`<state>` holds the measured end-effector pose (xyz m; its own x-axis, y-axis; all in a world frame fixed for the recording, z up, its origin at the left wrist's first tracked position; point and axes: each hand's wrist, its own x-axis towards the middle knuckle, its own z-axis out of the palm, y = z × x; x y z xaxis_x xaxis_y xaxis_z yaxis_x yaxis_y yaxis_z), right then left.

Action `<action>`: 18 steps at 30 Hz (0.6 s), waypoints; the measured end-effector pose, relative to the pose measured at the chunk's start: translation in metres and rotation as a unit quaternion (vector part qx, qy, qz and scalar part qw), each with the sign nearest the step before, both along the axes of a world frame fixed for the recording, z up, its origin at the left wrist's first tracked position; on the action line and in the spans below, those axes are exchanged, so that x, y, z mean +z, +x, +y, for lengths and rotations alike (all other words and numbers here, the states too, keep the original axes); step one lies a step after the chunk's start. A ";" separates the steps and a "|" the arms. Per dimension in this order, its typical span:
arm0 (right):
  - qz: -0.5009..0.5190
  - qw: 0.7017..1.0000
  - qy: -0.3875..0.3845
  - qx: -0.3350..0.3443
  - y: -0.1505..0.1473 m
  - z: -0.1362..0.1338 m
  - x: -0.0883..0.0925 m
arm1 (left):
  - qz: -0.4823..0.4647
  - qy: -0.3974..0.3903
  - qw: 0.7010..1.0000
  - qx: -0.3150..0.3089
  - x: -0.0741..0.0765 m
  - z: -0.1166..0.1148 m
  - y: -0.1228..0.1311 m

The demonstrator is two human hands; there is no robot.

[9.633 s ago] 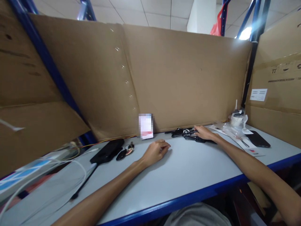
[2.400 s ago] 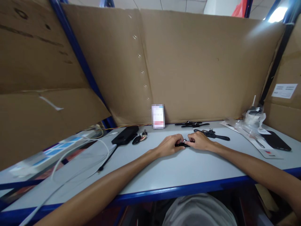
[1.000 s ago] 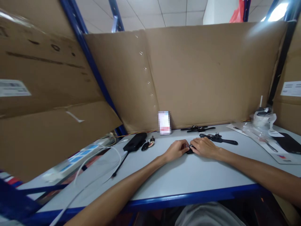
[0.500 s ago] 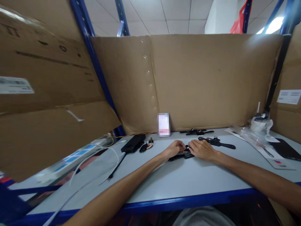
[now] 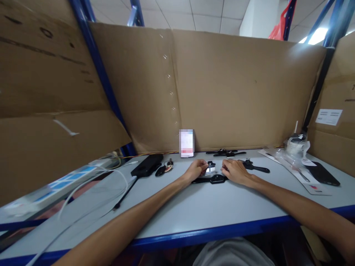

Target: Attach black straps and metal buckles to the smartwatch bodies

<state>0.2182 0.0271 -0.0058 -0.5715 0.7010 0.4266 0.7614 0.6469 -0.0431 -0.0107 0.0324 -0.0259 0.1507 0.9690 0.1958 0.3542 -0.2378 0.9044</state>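
Note:
A black wristwatch (image 5: 215, 179) lies flat on the grey table (image 5: 194, 210), just in front of both hands. My left hand (image 5: 195, 170) and my right hand (image 5: 233, 171) are curled, and between them they pinch a small clear, shiny piece (image 5: 210, 169) just above the watch. Two more black watches lie behind them: one (image 5: 253, 168) close to my right hand, another (image 5: 226, 152) against the cardboard wall.
A small white card (image 5: 186, 143) leans on the cardboard wall (image 5: 222, 92). To the left lie a black case (image 5: 146, 165), a key fob (image 5: 164, 168) and white cables (image 5: 91, 192). On the right sit a bagged roll (image 5: 295, 142), plastic sleeves (image 5: 288, 162) and a black phone (image 5: 323, 173).
My right hand fetched a watch from the back of the table to the middle. Half a second ago both hands pressed on it; now they hold a small clear piece just above it.

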 end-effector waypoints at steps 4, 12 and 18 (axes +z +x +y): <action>-0.010 1.000 -0.011 -0.008 -0.001 -0.001 0.001 | 0.037 0.033 0.999 0.017 -0.003 0.004 -0.001; -0.035 0.999 -0.025 -0.020 0.000 -0.007 0.005 | 0.126 0.098 0.986 0.054 -0.003 0.010 -0.008; -0.054 0.997 -0.036 -0.034 0.000 -0.007 0.005 | 0.218 0.137 0.965 0.050 0.003 0.004 -0.010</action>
<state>0.2177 0.0196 -0.0003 -0.5621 0.7661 0.3118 0.8057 0.5923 -0.0028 -0.0211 0.0360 -0.0232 0.1845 0.9040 0.3857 0.7205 -0.3912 0.5725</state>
